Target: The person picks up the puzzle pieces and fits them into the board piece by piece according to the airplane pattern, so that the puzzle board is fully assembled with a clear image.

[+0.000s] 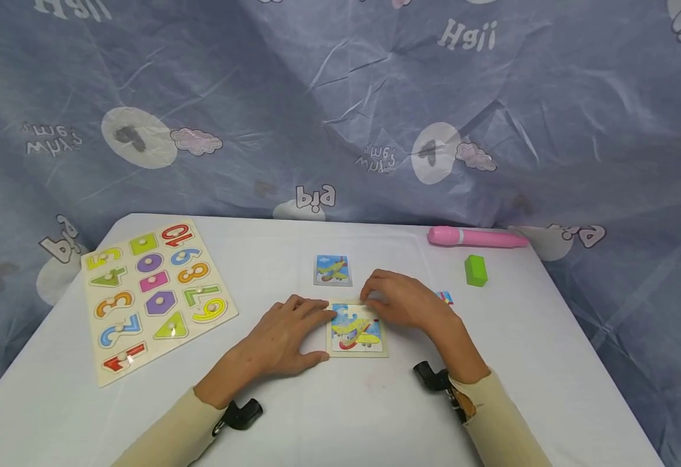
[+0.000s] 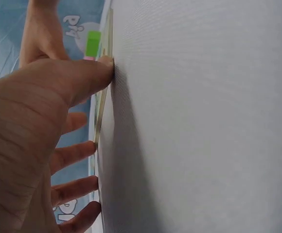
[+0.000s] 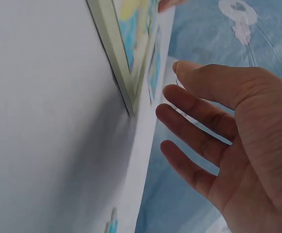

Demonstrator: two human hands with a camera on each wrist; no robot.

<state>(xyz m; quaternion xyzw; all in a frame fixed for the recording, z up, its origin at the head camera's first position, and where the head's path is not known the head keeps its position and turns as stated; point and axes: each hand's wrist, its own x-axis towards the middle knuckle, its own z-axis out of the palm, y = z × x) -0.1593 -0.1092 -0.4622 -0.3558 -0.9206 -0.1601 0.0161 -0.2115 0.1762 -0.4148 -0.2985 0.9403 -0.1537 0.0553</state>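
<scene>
A small jigsaw board with a yellow airplane picture lies on the table; bare white shows in its upper right. My left hand rests at its left side, thumb against the near edge and fingers fairly straight. Over the upper right corner, my right hand hovers with bent fingers. In the right wrist view its thumb and fingertips come close together above the board; whether they pinch anything is hidden. A loose puzzle piece lies right of that hand. Behind the board is a small airplane picture.
At the left lies a large number-and-shape peg board. A pink, pen-shaped tube lies at the back right, with a green block in front of it. A printed blue-grey cloth hangs behind the white table.
</scene>
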